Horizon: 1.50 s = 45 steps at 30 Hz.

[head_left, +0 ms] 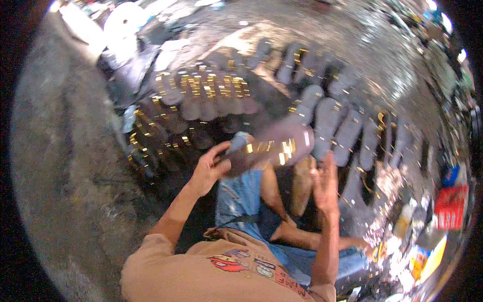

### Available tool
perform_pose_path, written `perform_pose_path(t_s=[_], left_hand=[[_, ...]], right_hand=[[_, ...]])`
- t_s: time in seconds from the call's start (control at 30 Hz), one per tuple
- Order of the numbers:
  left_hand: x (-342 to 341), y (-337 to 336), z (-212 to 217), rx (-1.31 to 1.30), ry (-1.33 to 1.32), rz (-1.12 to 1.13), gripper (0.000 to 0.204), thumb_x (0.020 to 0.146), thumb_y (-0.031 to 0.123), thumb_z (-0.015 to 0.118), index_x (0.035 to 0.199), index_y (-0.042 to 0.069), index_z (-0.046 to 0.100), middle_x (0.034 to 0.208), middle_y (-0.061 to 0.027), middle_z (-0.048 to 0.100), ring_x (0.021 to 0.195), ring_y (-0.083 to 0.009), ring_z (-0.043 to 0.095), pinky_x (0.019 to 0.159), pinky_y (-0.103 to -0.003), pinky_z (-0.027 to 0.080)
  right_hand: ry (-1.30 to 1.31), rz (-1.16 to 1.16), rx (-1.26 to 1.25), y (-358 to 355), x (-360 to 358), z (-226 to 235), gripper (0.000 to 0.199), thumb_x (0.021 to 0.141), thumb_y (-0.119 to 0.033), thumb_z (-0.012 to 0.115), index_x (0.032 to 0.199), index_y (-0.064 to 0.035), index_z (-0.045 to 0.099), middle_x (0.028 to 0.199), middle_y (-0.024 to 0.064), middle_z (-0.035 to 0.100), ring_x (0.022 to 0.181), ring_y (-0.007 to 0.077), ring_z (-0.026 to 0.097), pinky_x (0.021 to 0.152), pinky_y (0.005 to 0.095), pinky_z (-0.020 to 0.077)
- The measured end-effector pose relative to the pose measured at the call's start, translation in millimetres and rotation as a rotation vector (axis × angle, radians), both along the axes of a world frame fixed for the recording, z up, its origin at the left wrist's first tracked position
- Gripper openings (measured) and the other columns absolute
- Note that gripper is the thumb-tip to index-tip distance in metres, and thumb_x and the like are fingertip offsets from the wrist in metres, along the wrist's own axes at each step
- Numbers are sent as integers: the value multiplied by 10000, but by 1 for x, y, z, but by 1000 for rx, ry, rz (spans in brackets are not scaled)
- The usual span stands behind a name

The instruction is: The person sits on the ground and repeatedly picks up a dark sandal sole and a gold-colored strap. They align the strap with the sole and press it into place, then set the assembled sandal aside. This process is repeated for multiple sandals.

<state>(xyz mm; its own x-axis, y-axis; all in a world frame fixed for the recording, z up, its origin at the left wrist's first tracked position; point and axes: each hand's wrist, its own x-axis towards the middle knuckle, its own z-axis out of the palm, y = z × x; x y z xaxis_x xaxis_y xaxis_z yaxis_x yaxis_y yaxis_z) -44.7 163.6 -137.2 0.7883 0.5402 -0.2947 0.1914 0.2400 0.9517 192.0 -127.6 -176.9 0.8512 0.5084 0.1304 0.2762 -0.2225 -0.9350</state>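
A: Holding what in the left hand (207,168)?
B: Pinching a dark sandal sole (292,143) by one end, between thumb and fingers; blurred, but with gold-coloured glints along the face.
A: Pointing which way from there?
B: Off to the right of the left hand and slightly forward, with the far end just ahead and left of the right hand (326,187).
A: And in what state, the right hand?
B: Raised and loosely spread, with fingers straightened and thumb apart. Too blurred to tell about contact with anything close by.
A: Near what?
B: Just past the fingertips of the right hand and away to the right: more dark soles (352,133), laid side by side, several with gold-coloured pieces.
A: And beyond the left hand?
B: Packed close together, ahead and to the left: rows of gold-trimmed sandals (211,100).
A: Closer in?
B: Just left of the right hand: a long brown block (301,189). Below and right of the left hand: a blue-jeans leg (236,199). Well to the right of the right hand: a red box (451,204).
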Motion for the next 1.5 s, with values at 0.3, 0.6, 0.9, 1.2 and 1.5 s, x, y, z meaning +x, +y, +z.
perform_pose_path(t_s=[0.3, 0.6, 0.9, 1.2, 1.5], left_hand=[[-57, 197, -19, -144, -696, 1117, 431, 1053, 144, 654, 1406, -22, 472, 1323, -168, 620, 1264, -346, 617, 1123, -541, 561], [34, -22, 14, -138, -191, 241, 569, 1012, 113, 659, 1534, 14, 456, 1443, -155, 618, 1306, -305, 626, 1085, -509, 546], [109, -146, 108, 201, -568, -554, 428, 949, -58, 656, 1368, 16, 607, 1457, -141, 576, 1408, -254, 531, 1182, -399, 423], [113, -177, 150, 866, -663, -719, 495, 802, -37, 798, 1277, 40, 680, 1298, -155, 735, 1262, -345, 686, 1118, -524, 488], [128, -181, 114, 711, -776, -777, 460, 727, -64, 788, 1149, 61, 654, 1104, -105, 690, 1138, -322, 707, 1018, -484, 557]], right_hand=[[-665, -82, -466, 38, 52, -41, 678, 781, 22, 781, 1425, -80, 598, 1417, 172, 608, 1314, 398, 545, 1148, 489, 435], [417, -429, 701, -19, -33, 91, 337, 1071, -141, 632, 1385, -47, 553, 1275, 123, 650, 1080, 216, 652, 909, 371, 611], [122, -193, 100, -79, -116, 9, 554, 929, 19, 730, 1434, -3, 503, 1360, 142, 603, 1275, 309, 589, 1138, 441, 461], [-376, -48, 41, -113, -91, 156, 468, 706, -15, 790, 1169, 8, 723, 1192, 181, 738, 1152, 373, 714, 1012, 453, 563], [-326, -101, -51, -116, -91, 145, 581, 653, -33, 852, 1218, -19, 717, 1289, 164, 710, 1185, 342, 710, 1020, 433, 575]])
